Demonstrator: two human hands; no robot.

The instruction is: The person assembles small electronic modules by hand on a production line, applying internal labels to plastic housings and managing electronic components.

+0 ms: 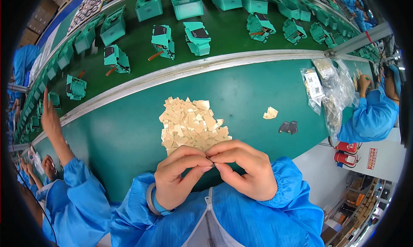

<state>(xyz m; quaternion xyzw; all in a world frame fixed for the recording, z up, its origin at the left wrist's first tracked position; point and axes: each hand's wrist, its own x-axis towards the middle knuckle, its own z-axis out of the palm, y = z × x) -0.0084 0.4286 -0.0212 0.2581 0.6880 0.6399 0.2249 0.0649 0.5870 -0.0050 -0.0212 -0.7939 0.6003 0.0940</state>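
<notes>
My left hand (180, 174) and my right hand (247, 171) meet fingertip to fingertip at the near edge of the table. Both are closed in a pinch over a small dark sliver (210, 159), mostly hidden by the fingers, so its kind cannot be made out. Just beyond them lies a heap of small cream-coloured flat pieces (189, 124), some with green marks. To the right, a few more cream pieces (270, 113) lie apart from the heap, and near those are small dark grey flat pieces (288, 127).
Beyond a metal rail (206, 65), a dark green conveyor belt (142, 44) carries teal plastic housings (198, 38) and teal bins (186, 4). Clear plastic bags (333, 92) lie at the table's right. A co-worker's hand (51, 120) reaches toward the belt at left; another blue-sleeved person (372, 113) sits at right.
</notes>
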